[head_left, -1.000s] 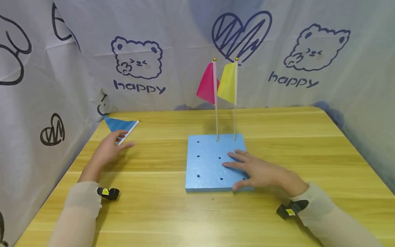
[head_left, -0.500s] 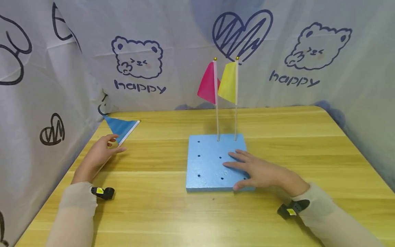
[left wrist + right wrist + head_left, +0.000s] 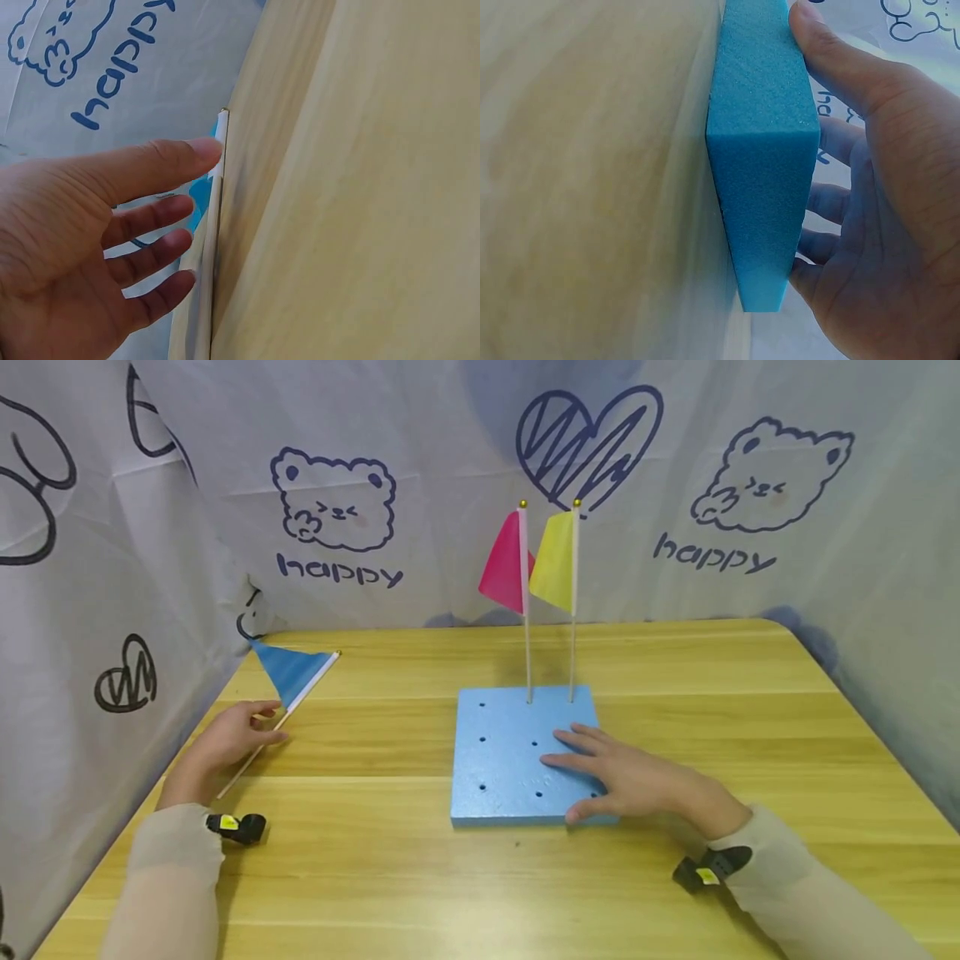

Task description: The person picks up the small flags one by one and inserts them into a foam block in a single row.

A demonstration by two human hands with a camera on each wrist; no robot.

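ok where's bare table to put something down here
Bare wood lies between the left hand and the square blue foam block, right of the block, and along the near table edge. It is crowded behind the block's two upright flags, pink and yellow.

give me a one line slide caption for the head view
Left hand touches the stick of a blue flag lying on the table; right hand rests flat on a blue foam board.

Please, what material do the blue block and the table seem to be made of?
Blue block: probably rigid foam, matte; the right wrist view shows a grainy, pebbled surface.
Table: looks like wood or wood laminate, smooth with a slight sheen; long grain lines show. Which of the two is unclear.
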